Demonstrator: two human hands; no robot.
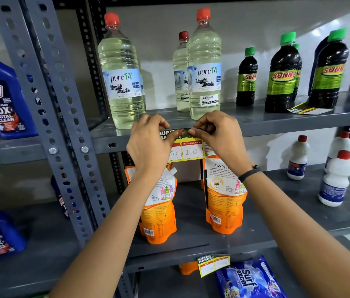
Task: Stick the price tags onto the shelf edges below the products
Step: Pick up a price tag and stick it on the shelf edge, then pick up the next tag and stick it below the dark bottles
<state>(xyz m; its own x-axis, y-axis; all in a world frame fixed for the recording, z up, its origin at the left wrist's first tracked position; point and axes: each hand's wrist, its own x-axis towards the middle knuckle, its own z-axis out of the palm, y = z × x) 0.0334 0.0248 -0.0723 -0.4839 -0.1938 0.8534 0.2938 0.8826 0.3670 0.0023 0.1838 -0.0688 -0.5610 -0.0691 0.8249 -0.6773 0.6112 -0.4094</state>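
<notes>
Both hands (148,145) (219,134) hide much of the price tag (191,150).

grey shelf (277,121) | 3 bleach bottles (122,82) | dark Sunny bottles (281,82)

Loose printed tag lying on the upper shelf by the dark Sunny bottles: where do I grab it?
Probably pinch the loose tag by its front-left corner, approaching from the shelf front: it lies flat, its right end sits against the Sunny bottles, and that corner looks unobstructed.

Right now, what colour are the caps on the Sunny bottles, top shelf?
Green caps on dark Sunny bottles; the head view shows them clearly.
</notes>
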